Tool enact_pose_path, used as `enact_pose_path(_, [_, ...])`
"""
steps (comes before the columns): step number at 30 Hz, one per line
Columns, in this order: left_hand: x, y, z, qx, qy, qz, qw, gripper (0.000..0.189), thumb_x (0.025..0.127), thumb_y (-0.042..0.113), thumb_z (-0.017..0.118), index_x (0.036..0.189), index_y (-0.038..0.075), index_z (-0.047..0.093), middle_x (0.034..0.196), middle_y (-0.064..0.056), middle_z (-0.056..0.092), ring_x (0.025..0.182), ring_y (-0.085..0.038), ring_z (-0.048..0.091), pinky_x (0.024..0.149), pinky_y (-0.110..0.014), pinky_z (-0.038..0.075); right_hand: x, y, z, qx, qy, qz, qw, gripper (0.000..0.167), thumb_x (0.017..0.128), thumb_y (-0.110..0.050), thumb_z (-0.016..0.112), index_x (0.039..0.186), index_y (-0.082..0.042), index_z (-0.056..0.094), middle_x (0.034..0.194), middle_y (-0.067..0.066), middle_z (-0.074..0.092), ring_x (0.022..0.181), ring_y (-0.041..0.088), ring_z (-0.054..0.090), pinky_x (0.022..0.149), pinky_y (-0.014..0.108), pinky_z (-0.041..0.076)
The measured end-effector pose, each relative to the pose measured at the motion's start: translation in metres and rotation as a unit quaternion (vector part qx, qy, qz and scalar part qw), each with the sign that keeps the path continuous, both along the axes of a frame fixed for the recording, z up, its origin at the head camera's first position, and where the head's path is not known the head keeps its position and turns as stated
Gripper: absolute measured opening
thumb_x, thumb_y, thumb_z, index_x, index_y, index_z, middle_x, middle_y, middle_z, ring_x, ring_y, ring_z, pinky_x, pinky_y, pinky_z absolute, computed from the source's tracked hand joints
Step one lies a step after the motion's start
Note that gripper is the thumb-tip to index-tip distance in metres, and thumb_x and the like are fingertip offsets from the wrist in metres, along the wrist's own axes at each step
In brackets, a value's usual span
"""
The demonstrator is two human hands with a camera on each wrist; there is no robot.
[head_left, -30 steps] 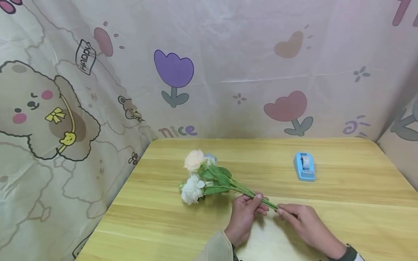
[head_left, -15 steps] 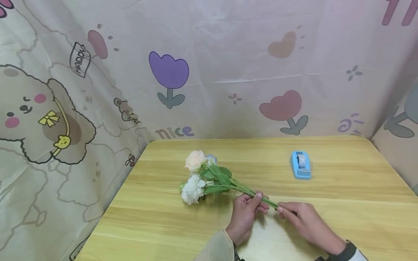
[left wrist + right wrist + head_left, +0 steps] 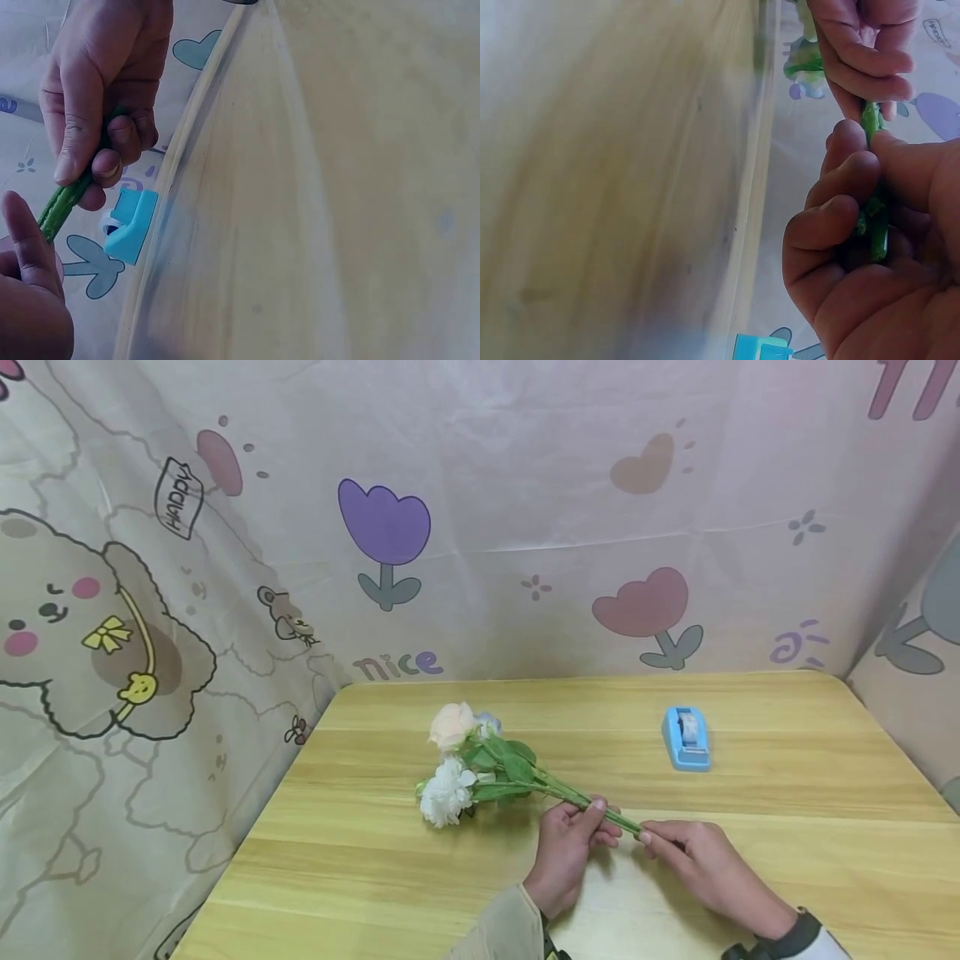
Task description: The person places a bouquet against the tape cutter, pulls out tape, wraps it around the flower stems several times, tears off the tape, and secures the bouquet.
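flower stems (image 3: 576, 797) being gripped over wood-grain table (image 3: 337, 860) by left hand's (image 3: 566, 856) fingers, ends being pinched by right hand (image 3: 705, 864) | blue tape dispenser (image 3: 686, 739) being supported beyond | table being backed by cartoon-printed cloth (image 3: 487, 468)

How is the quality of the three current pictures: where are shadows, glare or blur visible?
Head view: fairly sharp and bright, tabletop with a pale patch, perhaps glare, and soft shadows near the left hand and right hand; left wrist view: dimmer, tabletop hazy; right wrist view: flowers blurred, tabletop smeary, stems clearer.
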State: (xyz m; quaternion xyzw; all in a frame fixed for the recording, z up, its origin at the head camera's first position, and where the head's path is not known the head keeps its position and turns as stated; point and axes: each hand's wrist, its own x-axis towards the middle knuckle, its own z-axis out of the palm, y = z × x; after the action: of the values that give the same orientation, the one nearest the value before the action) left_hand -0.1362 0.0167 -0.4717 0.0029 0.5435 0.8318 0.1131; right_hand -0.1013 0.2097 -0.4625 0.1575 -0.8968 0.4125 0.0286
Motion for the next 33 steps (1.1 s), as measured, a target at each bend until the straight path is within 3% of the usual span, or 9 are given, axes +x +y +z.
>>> enact_pose_path(12, [-0.003,0.007,0.0,0.013,0.012,-0.004,0.9998,0.029,0.099,0.009,0.069,0.112,-0.016,0.062,0.107,-0.03,0.072,0.071,-0.012,0.07,0.068,-0.021,0.061,-0.001,0.007,0.002,0.003,-0.014,-0.004,0.9999,0.021,0.102,-0.013,0.065,0.113,0.0,0.077,0.088,-0.006,0.075,0.073,0.001,0.061,0.061,0.023,0.055])
enact_pose_path(27, [-0.008,0.018,0.001,0.01,0.01,-0.01,0.9998,0.028,0.101,0.01,0.067,0.114,-0.014,0.062,0.109,-0.03,0.071,0.072,-0.011,0.07,0.069,-0.021,0.061,-0.006,0.016,0.003,0.013,0.003,-0.006,0.9999,0.018,0.103,-0.013,0.064,0.108,-0.005,0.079,0.082,-0.009,0.072,0.066,-0.003,0.052,0.053,0.022,0.048])
enact_pose_path(33, [-0.009,0.02,0.001,0.004,0.007,-0.009,0.9999,0.029,0.101,0.011,0.067,0.114,-0.014,0.062,0.108,-0.029,0.072,0.072,-0.011,0.07,0.068,-0.02,0.061,-0.008,0.018,0.003,0.01,-0.013,-0.004,0.9999,0.02,0.104,-0.014,0.063,0.11,-0.003,0.078,0.082,-0.009,0.071,0.064,-0.003,0.049,0.051,0.022,0.046])
